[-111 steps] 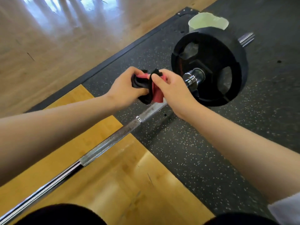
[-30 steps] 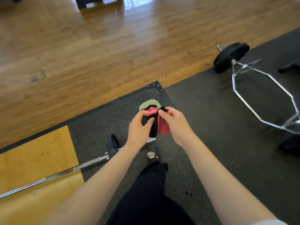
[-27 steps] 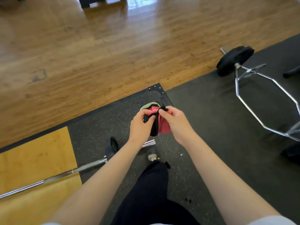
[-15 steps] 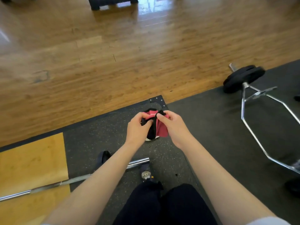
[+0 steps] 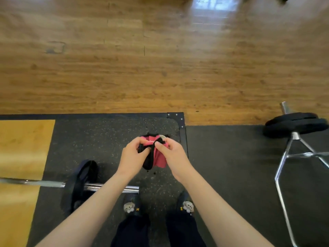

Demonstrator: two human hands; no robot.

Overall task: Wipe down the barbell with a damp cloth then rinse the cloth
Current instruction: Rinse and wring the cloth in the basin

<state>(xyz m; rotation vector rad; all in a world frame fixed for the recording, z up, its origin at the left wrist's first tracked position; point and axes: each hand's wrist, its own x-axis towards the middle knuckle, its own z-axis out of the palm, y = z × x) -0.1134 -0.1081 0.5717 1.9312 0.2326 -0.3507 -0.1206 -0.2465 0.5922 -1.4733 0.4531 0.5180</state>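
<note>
A pink and black cloth hangs bunched between both hands, above the speckled black mat. My left hand grips its black side and my right hand pinches the pink side at the top. The barbell lies on the floor at the lower left, its chrome sleeve end near my feet and a black plate on it. A pale container shows only as a sliver behind the cloth.
A hex bar with black plates lies on the dark mat at the right. The yellow wooden platform panel is at the left. Wooden floor stretches ahead. My two feet stand on the speckled mat.
I have stood up from the barbell; it now lies low at the left. The view has swung so the mat edge runs level. Both hands kept hold of the cloth, now over the container.
</note>
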